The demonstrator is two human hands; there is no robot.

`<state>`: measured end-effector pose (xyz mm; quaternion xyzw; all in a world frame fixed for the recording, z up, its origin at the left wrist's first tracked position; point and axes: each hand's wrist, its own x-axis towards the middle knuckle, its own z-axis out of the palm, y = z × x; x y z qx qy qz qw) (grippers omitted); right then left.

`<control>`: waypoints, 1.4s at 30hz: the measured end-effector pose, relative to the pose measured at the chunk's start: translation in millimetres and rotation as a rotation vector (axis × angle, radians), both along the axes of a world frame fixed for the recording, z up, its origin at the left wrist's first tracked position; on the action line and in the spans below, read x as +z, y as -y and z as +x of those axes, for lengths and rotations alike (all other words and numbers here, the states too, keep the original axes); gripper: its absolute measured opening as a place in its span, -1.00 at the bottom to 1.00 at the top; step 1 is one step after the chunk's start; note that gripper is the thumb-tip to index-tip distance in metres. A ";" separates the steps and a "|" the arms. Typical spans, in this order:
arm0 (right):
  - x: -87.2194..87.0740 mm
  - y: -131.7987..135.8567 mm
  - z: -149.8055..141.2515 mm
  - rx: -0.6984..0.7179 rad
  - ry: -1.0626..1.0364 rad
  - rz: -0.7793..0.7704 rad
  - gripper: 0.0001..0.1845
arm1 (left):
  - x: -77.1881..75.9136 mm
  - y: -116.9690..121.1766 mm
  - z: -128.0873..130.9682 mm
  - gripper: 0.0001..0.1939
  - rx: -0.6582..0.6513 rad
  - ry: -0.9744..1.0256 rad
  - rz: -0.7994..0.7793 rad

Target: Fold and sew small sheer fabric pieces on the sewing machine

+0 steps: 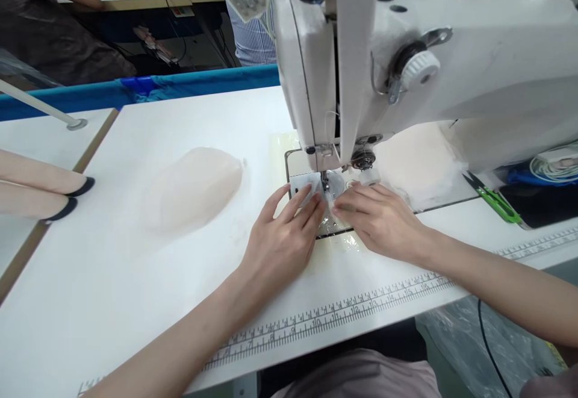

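At the white sewing machine (307, 73), both my hands rest close to the presser foot (325, 180). My left hand (284, 229) lies on the left of the needle plate, its fingers stretched out and slightly apart. To the right of the foot, my right hand (383, 220) has its fingertips pressed together; whatever is between them is too hidden to name. A shiny clear film (332, 224) shows between the hands. Left of the machine, a sheer pale beige fabric piece (208, 184) lies on the table. More pale sheer fabric (413, 160) sits beneath the machine arm.
Green-handled thread snips (499, 202) lie at the right, beside a dark flat object (537, 202). Two beige rods with black ends (58, 190) reach in from the left. A printed ruler (316, 323) runs along the front edge. Other people stand beyond the blue cloth edge (194, 85).
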<state>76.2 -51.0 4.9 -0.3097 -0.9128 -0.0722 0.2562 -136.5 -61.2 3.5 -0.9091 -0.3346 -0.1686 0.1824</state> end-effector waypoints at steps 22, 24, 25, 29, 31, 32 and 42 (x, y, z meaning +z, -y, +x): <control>-1.3 -2.8 3.0 -0.037 0.031 -0.028 -0.66 | 1.7 -6.8 0.9 -0.65 0.026 0.037 -0.076; -1.6 -3.6 2.9 -0.050 0.036 -0.022 -0.66 | 0.5 -8.9 1.1 -0.64 0.029 0.056 -0.093; -1.7 -3.9 2.7 -0.058 0.038 -0.019 -0.65 | -0.1 -10.0 1.0 -0.63 0.027 0.066 -0.105; -1.0 -4.5 2.4 -0.076 0.044 -0.024 -0.64 | -1.1 -11.9 0.6 -0.63 0.048 0.072 -0.113; 0.1 -4.2 2.9 -0.067 0.030 -0.030 -0.65 | -0.1 -10.8 0.4 -0.64 0.053 0.051 -0.088; 0.7 -4.0 3.4 -0.059 0.019 -0.029 -0.65 | 0.7 -9.8 0.4 -0.65 0.049 0.041 -0.076; -0.5 -4.2 5.8 -0.021 0.031 0.015 -0.69 | 4.7 -4.4 1.7 -0.64 0.042 0.101 -0.110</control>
